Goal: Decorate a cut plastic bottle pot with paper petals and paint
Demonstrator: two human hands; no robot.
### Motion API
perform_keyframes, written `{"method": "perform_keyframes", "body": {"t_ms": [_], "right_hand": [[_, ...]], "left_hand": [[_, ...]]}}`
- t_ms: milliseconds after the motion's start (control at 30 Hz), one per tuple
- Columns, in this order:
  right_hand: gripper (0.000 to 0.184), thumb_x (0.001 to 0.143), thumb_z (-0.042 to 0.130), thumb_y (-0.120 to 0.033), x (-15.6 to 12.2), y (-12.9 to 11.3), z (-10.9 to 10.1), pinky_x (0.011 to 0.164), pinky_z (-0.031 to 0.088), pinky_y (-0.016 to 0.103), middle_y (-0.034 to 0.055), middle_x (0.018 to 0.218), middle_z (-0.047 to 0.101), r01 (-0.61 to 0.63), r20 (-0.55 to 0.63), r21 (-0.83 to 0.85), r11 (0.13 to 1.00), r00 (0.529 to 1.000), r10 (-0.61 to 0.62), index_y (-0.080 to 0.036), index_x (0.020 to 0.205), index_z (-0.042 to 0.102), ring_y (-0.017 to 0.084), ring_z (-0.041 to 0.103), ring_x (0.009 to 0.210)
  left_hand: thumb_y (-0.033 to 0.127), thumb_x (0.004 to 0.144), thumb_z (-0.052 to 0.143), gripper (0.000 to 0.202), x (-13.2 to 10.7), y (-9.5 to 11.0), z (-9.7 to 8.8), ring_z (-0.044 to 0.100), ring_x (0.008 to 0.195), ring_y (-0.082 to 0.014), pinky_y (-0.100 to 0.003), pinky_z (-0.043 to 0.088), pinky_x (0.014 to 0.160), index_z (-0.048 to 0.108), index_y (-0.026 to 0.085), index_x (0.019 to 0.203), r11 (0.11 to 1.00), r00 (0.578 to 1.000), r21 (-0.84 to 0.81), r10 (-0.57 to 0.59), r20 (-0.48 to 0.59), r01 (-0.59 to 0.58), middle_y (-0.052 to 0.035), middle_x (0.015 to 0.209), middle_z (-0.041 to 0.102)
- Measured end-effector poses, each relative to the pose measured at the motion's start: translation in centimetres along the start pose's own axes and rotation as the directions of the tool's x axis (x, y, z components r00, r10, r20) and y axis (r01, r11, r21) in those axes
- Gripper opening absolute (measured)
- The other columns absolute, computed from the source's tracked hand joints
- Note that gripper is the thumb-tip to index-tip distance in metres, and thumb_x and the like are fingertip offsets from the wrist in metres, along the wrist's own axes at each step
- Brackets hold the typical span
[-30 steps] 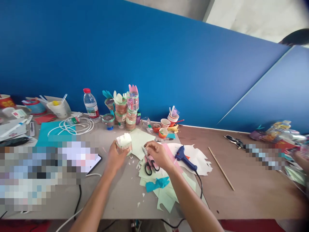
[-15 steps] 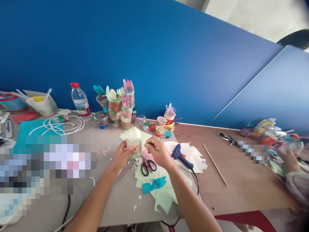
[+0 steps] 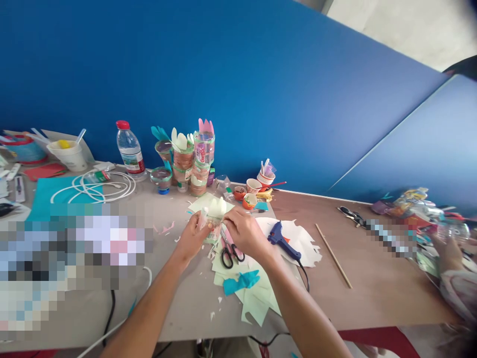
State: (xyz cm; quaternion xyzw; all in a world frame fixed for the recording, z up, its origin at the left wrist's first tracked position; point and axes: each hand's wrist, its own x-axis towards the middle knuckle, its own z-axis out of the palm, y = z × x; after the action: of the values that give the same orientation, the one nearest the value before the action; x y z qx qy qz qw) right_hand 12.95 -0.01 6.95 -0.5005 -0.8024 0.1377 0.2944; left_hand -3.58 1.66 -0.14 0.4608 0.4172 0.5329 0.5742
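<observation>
Both my hands meet over the table's middle around a cut plastic bottle piece (image 3: 213, 217) with pale green paper petals on top. My left hand (image 3: 194, 234) grips its left side with curled fingers. My right hand (image 3: 243, 230) pinches its right side. Just below them lie black-handled scissors (image 3: 230, 251) on pale green paper sheets (image 3: 257, 298), with a teal paper cutout (image 3: 240, 282) nearer me. A blue glue gun (image 3: 282, 238) rests on a white paper scrap to the right.
Stacked decorated bottle pieces (image 3: 190, 159), a water bottle (image 3: 128, 149), paper cups (image 3: 261, 184) and a white cable coil (image 3: 97, 186) line the blue partition. A wooden stick (image 3: 333, 254) lies on the brown table. Another person's hand (image 3: 449, 251) works at the far right.
The bottle piece has tilted and dropped lower between my hands, and my right hand has closed in onto it. The view has shifted slightly.
</observation>
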Motion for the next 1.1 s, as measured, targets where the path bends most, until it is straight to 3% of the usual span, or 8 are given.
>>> {"method": "perform_keyframes", "body": {"t_ms": [133,267,533,667,833,1000,1100], "right_hand": [[0.021,0.093,0.041,-0.018,-0.1,-0.9,-0.4,0.074,0.041,0.026,0.0059,0.087,0.057,0.026,0.055,-0.117,0.993,0.998,-0.02,-0.018,0.086,0.061,0.017,0.057,0.081],[0.021,0.092,0.042,-0.015,-0.5,-1.3,0.0,0.072,0.04,0.024,0.0049,0.086,0.059,0.037,0.186,-0.183,0.982,0.982,-0.002,-0.018,0.088,0.062,0.016,0.058,0.079],[0.021,0.086,0.045,-0.013,-0.7,-0.8,3.3,0.061,0.037,0.027,0.0082,0.09,0.068,0.078,0.464,-0.329,0.941,0.881,0.09,-0.018,0.086,0.066,0.019,0.063,0.076],[0.021,0.085,0.046,-0.012,-0.6,-1.2,4.0,0.061,0.038,0.027,0.0092,0.092,0.069,0.099,0.511,-0.332,0.938,0.855,0.091,-0.017,0.087,0.067,0.02,0.065,0.077],[0.019,0.086,0.048,-0.014,-0.2,-1.3,5.4,0.066,0.043,0.028,0.0103,0.095,0.068,0.167,0.574,-0.382,0.909,0.814,0.092,-0.017,0.091,0.066,0.021,0.066,0.081],[0.019,0.089,0.047,-0.019,-0.3,-0.9,6.6,0.07,0.044,0.029,0.0099,0.096,0.067,0.16,0.525,-0.44,0.884,0.844,0.109,-0.017,0.094,0.065,0.021,0.066,0.081],[0.023,0.092,0.043,-0.02,-1.0,-0.2,6.0,0.071,0.044,0.028,0.0088,0.096,0.067,0.067,0.434,-0.393,0.917,0.893,0.121,-0.018,0.093,0.066,0.019,0.065,0.081]], "left_hand": [[0.041,0.067,0.075,0.048,0.1,0.0,0.0,0.06,0.098,-0.0212,-0.03,0.046,0.082,0.06,0.021,0.107,0.998,1.0,-0.069,0.0,-0.006,-0.001,-0.0061,0.104,0.066],[0.043,0.067,0.074,0.044,0.1,-0.2,-0.1,0.061,0.091,-0.0196,-0.028,0.045,0.078,0.061,0.019,0.101,0.995,0.999,-0.096,-0.019,-0.046,0.015,-0.005,0.095,0.067],[0.053,0.073,0.065,0.046,0.6,-0.7,-1.1,0.06,0.081,-0.0163,-0.027,0.044,0.071,0.058,0.019,0.102,0.995,0.982,-0.096,0.006,-0.186,-0.024,-0.0034,0.092,0.065],[0.056,0.073,0.064,0.048,0.8,-0.5,-1.7,0.061,0.087,-0.018,-0.027,0.044,0.073,0.057,0.02,0.104,0.995,0.953,-0.096,0.006,-0.303,-0.037,-0.0039,0.094,0.065],[0.057,0.074,0.062,0.05,0.9,-0.7,-1.8,0.061,0.091,-0.0199,-0.028,0.045,0.075,0.056,0.019,0.106,0.995,0.954,-0.078,0.028,-0.298,-0.054,-0.0049,0.096,0.065],[0.059,0.072,0.062,0.05,1.1,-1.0,-1.9,0.061,0.086,-0.0212,-0.03,0.046,0.071,0.058,0.018,0.101,0.997,0.945,-0.03,0.059,-0.322,-0.072,-0.0049,0.09,0.065],[0.06,0.071,0.062,0.051,1.1,-0.8,-1.8,0.062,0.085,-0.0217,-0.031,0.048,0.07,0.059,0.019,0.102,0.998,0.939,-0.026,0.045,-0.34,-0.057,-0.005,0.091,0.066]]}}
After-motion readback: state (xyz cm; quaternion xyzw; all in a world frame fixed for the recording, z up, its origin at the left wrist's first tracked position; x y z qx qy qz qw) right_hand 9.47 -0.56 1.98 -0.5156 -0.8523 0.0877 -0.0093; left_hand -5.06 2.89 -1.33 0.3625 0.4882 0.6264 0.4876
